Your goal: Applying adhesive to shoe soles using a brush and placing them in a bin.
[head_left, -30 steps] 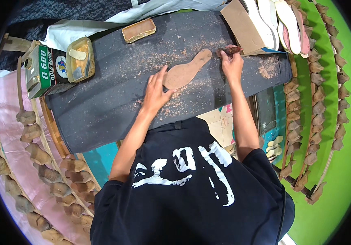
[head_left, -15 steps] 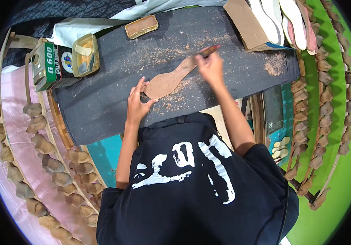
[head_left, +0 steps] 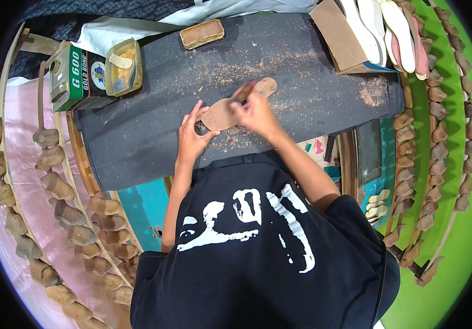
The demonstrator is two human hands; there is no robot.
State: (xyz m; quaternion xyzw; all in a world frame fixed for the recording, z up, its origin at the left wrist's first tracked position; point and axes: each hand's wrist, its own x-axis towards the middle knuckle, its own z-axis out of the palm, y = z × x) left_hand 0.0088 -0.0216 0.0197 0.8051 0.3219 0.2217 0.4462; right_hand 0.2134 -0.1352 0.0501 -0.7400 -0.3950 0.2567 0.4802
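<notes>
A brown, sole-shaped piece lies slantwise on the dark cloth-covered table, its wide end toward my left hand. The thumb and fingers of that hand grip the edges of the wide end. My right hand is closed around a reddish-handled tool with a dark part, blurred by motion, over the middle of the sole piece. Whether the tool touches the surface I cannot tell. Part of the sole's middle is hidden behind the right hand. Thin brown shavings lie around it.
At the far left stand a green and black metal can and a yellowish tub. A shallow block-like container sits at the back edge. Back right, a cardboard box holds white soles. Racks of wooden shoe lasts flank both sides.
My right hand and the tool have moved left along the sole piece, from its narrow end to its middle. The left hand keeps its hold on the wide end. The view has shifted slightly.
</notes>
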